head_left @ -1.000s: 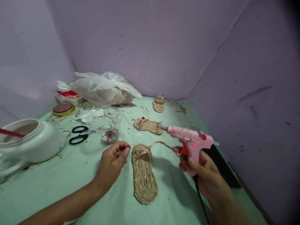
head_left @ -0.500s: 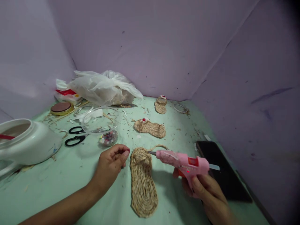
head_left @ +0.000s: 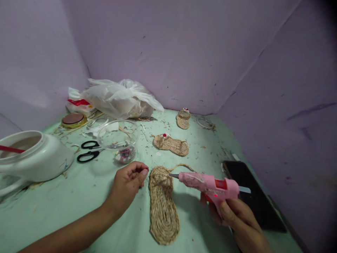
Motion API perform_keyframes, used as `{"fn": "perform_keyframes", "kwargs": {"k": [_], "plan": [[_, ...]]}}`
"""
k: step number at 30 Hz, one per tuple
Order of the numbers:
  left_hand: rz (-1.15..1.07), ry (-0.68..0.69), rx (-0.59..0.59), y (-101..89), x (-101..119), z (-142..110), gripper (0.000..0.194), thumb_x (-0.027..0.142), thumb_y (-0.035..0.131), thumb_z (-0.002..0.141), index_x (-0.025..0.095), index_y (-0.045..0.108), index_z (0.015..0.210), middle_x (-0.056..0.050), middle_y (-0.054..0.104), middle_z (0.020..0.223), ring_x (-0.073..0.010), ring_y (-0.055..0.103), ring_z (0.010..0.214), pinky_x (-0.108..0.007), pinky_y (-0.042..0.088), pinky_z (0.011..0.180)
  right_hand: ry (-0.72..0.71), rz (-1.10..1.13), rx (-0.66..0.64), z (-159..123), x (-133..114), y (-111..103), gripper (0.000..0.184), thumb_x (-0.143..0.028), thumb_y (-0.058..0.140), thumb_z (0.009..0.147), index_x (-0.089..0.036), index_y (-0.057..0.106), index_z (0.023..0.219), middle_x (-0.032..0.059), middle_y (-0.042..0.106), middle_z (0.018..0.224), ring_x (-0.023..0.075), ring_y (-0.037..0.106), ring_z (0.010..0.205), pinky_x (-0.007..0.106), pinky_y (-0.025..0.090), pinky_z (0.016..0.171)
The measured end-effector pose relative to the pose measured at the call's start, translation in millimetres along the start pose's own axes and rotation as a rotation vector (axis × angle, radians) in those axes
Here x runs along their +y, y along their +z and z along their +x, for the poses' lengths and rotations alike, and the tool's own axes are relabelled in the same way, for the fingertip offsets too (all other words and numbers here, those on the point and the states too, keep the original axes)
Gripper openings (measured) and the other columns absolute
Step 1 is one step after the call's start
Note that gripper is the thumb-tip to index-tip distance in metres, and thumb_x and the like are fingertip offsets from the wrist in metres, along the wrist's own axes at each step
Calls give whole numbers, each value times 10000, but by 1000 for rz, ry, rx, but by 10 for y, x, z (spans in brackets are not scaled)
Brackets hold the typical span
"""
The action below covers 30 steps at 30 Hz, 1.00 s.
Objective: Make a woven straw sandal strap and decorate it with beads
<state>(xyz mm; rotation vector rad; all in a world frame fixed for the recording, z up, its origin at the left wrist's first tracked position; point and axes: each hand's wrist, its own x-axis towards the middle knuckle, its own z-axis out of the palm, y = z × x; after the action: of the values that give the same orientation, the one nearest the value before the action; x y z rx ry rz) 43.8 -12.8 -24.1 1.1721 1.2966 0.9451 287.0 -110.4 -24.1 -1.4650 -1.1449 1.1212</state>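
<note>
A sandal-shaped piece of coiled tan rope lies on the green table in front of me, with a band across its upper end. My right hand grips a pink hot glue gun by its handle. The gun's metal nozzle reaches the band's right side; whether it touches cannot be told. Left of the band, my left hand is closed in a pinch on a small red bead, mostly hidden by the fingertips. A loose rope end trails from the sandal behind the nozzle.
Two smaller rope sandals with red and white beads lie farther back. To the left are a clear tub of beads, black scissors and a white pot. A plastic bag sits against the wall; a black phone-like slab lies right.
The whole view has shifted slightly, so everything appears a little farther right. The glue gun's nozzle has dropped slightly towards the band. My left hand keeps its pinch beside the sandal.
</note>
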Motion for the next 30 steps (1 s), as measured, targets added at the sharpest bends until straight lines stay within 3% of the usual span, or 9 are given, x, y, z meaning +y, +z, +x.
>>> {"fn": "perform_keyframes", "kwargs": {"k": [8,14,24,30], "plan": [[-9,-6,10,10,29,5,283,404,617,633,145,600,745,44,506,453,-81,415,418,-187,331,379,40,-9,50,-35,-58,27,373,-544,553,773,-190,670,762,3,437,591,130,317,534,261,232,480],[-13,-3,12,2,31,-3,289,410,619,627,144,600,739,45,504,444,-74,399,395,-187,320,371,9,-35,45,-22,-20,2,341,-512,549,791,-199,680,757,26,511,624,142,368,541,262,285,479],[-27,-8,19,9,41,-4,271,389,619,622,142,596,731,44,507,455,-80,420,409,-186,328,368,10,-49,79,-28,-9,7,364,-547,563,768,-202,665,712,12,485,589,149,389,543,256,304,484],[-28,-2,16,3,44,-4,261,388,622,624,150,598,726,47,503,438,-76,406,394,-188,325,369,-26,-105,13,-6,1,-43,365,-533,556,776,-194,675,712,21,511,581,146,400,527,250,311,459]]}}
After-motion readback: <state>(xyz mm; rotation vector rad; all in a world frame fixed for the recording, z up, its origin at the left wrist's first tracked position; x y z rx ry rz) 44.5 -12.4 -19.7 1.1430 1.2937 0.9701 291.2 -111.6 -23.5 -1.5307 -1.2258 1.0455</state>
